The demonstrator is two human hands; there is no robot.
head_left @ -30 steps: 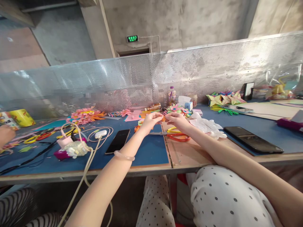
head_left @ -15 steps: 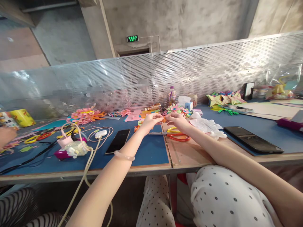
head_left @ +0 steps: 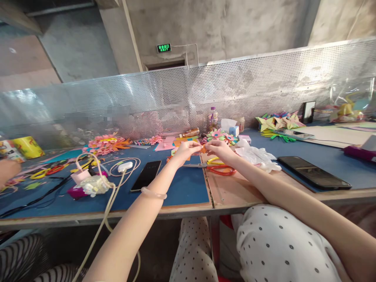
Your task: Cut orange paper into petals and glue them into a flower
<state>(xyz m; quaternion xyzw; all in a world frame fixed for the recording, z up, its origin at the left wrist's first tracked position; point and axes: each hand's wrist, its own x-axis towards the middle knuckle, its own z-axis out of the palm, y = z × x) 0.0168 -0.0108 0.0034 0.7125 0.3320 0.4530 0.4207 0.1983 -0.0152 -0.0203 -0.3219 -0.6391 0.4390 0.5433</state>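
Observation:
My left hand [head_left: 188,151] and my right hand [head_left: 217,150] meet at the middle of the table, fingertips pinched almost together. Between them shows a small piece of orange paper [head_left: 203,149], mostly hidden by the fingers; its shape cannot be made out. Just below my hands lie scissors with orange and yellow handles [head_left: 221,169], their blades pointing left. Behind my right hand rests a bunch of pink and green paper flowers [head_left: 219,135]. A crumpled white plastic bag [head_left: 258,156] is beside my right wrist, and a black phone [head_left: 147,175] lies left of my left forearm.
A charger with looped cables [head_left: 94,184] sits at left, one cable hanging over the edge. Pink paper flowers [head_left: 102,145] and another person's hand [head_left: 8,170] are farther left. A larger phone [head_left: 313,172] lies right. A perforated metal screen [head_left: 235,90] borders the back, a bottle [head_left: 213,117] before it.
My hands keep nearly the same pinched pose over the orange paper. The view has shifted very slightly; nothing else has visibly moved.

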